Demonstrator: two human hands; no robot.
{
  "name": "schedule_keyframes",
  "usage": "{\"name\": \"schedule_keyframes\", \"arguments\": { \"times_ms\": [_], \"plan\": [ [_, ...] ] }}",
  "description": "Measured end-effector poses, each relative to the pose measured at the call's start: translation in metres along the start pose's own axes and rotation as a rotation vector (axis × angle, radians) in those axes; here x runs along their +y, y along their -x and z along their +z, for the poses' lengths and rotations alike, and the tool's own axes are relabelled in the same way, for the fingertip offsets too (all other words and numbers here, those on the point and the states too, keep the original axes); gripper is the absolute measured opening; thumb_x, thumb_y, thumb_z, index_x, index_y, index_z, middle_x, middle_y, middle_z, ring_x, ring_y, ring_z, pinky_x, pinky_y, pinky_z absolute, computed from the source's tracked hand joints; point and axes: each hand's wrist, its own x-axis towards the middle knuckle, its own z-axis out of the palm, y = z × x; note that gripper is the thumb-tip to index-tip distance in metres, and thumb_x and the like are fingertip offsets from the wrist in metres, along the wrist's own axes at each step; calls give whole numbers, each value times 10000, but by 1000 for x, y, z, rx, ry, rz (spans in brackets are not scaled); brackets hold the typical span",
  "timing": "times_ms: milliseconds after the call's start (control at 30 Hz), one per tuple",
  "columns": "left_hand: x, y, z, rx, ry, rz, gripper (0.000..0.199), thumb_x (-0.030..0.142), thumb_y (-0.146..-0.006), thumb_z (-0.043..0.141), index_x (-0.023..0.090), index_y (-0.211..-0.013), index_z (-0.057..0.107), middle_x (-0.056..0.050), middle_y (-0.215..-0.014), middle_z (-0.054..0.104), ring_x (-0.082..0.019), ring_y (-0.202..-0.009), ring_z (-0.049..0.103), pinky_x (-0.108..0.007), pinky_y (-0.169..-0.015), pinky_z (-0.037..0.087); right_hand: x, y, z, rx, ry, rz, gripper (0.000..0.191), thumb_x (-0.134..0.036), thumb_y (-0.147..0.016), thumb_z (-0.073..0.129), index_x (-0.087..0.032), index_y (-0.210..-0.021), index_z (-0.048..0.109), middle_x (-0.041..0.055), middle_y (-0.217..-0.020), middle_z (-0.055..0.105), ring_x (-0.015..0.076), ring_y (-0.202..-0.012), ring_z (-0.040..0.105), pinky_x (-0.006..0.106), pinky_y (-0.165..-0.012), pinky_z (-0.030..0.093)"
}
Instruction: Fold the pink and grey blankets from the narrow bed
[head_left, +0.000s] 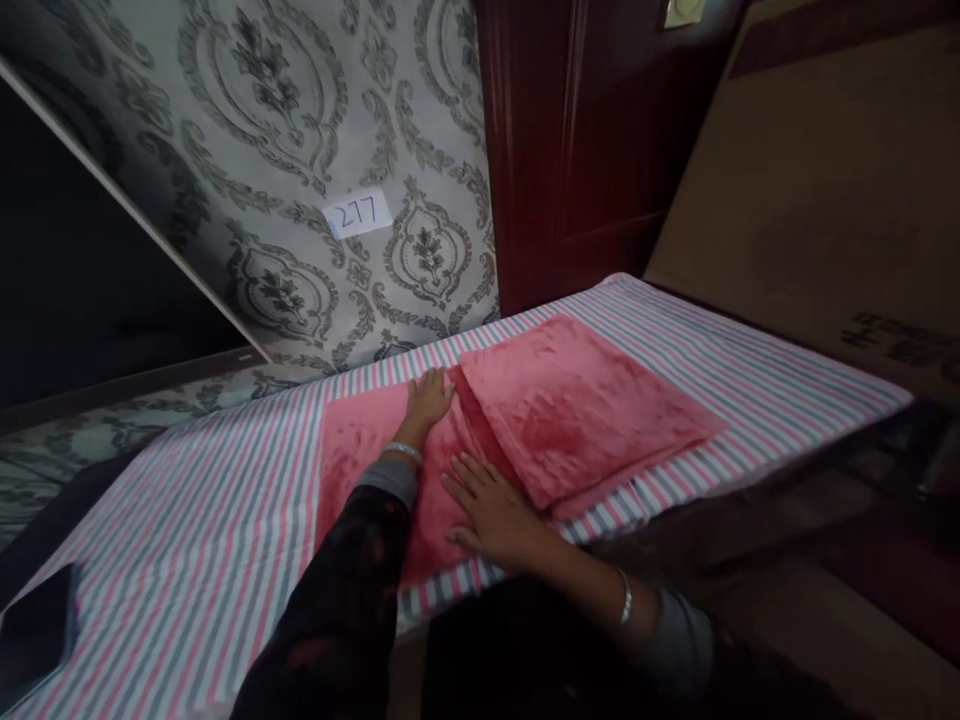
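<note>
A pink, plush-looking cloth lies partly folded on a striped table cover. Its right part is a layered flat panel, and a darker red crease runs between that panel and the left part. My left hand rests flat on the left part near its far edge, fingers stretched out. Closer to me, my right hand lies palm down on the cloth beside the crease, its fingers spread. Neither hand grips the fabric. Each wrist carries a silver bangle.
The striped cover spreads over the table. A dark phone-like object lies at the near left corner. Behind stand a patterned wall with a paper label reading 277, a dark screen, a red door and a large cardboard box.
</note>
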Motion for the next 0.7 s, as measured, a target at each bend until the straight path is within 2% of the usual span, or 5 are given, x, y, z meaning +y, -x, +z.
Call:
{"name": "schedule_keyframes", "arguments": {
  "times_ms": [200,367,500,600,700],
  "plan": [
    [9,4,-26,-58,51,20,560,381,-1028,340,133,-1523,423,-181,-1594,434,-290,-1481,403,-484,-1192,354,-11,42,-22,61,-81,-48,565,-359,-1006,575,-122,-1512,488,153,-1572,439,245,-1511,306,461,-1241,290],
    [44,58,-34,41,150,284,460,327,-961,526,154,-1383,583,-134,-1501,546,-274,-1419,464,-404,-1199,354,13,109,-57,350,-211,-83,329,-217,-1033,460,-211,-1284,673,88,-1183,718,184,-1122,652,344,-977,534],
    [93,133,-24,156,274,573,361,351,-942,579,210,-1267,647,-97,-1308,660,-253,-1254,574,-401,-1126,419,61,136,-76,608,-60,109,307,-262,-1039,444,-209,-1155,722,98,-1079,726,227,-1026,660,391,-925,546],
    [124,176,-8,214,290,612,518,433,-863,705,197,-1311,593,-133,-1325,618,-305,-1260,548,-463,-1085,437,88,139,-79,597,60,174,327,-286,-1021,465,-191,-1233,696,113,-1198,701,271,-1157,605,473,-1031,492],
    [138,190,9,247,281,543,571,432,-816,757,181,-1296,575,-160,-1315,591,-341,-1261,526,-507,-1058,445,99,135,-81,519,151,173,373,-259,-995,491,-174,-1318,657,125,-1362,631,305,-1298,502,527,-1090,433]
  ]
}}
